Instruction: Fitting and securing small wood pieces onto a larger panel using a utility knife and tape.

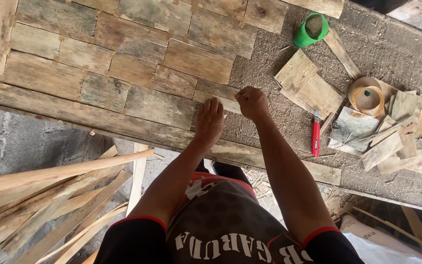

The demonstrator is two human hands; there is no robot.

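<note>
While both arms reach forward over the counter (pixel 269 88), the scene reads as follows.

Left hand (pixel 209 122): lies palm down on the weathered wooden pieces (pixel 162 105), fingers (pixel 214 105) straight and together, gripping nothing.

Right hand (pixel 253 102): curled just beside the left one, its fingers (pixel 240 96) pinched on the end of a narrow wooden piece (pixel 221 101) at the edge of the laid rows.

Narrow wooden piece: lies flat between the two hands, touching the rows already set side by side on the counter's coarse board.

Laid rows: grey-brown rectangular pieces covering the counter's left part, fitted edge to edge.

Red utility knife (pixel 316 134): lies on the bare board, right of the right hand, apart from it.

Loose offcuts (pixel 308 85): stacked and scattered further right.

Tape roll (pixel 366 97): rests among the offcuts.

Green cup (pixel 311 29): stands near the far edge.

Long wooden strips (pixel 50 195): lean below the counter on the left.
</note>
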